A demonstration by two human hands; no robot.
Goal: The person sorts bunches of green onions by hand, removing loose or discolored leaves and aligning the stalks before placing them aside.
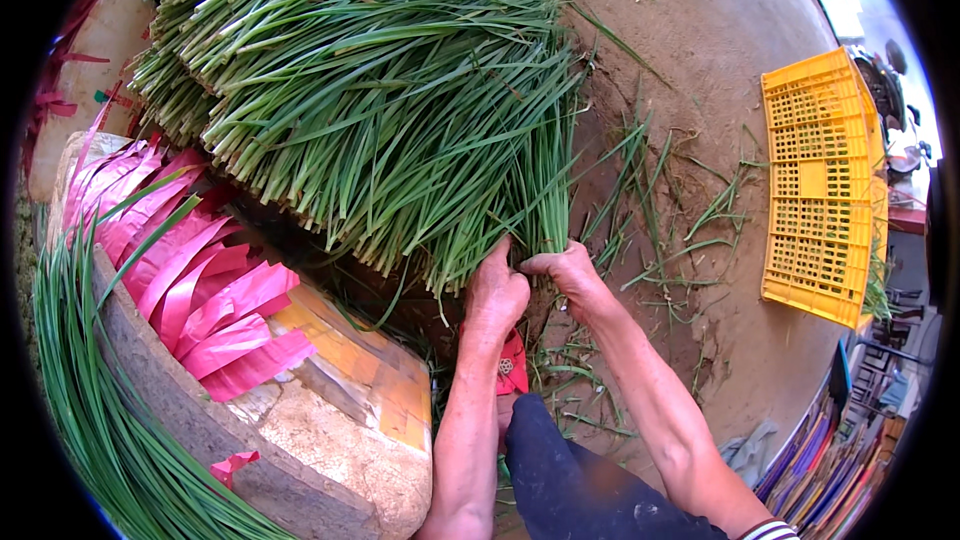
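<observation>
A large heap of garlic chives (390, 110), long green leaves with pale cut ends, lies ahead of me and to the left. At the heap's near right corner, my left hand (497, 292) is closed on some of the stalks, its fingertips hidden among them. Just right of it, my right hand (568, 275) grips the near end of a clump that stands out from the heap, its thumb pointing towards the left hand. The two hands are close together, and the leaves run away from them.
Pink ribbon strips (195, 260) lie over a worn block (340, 460) at left, beside more chives (110, 410). Loose leaves litter the muddy floor (690, 120). A yellow plastic crate (818, 185) stands at right. A red shoe (512, 365) shows below my hands.
</observation>
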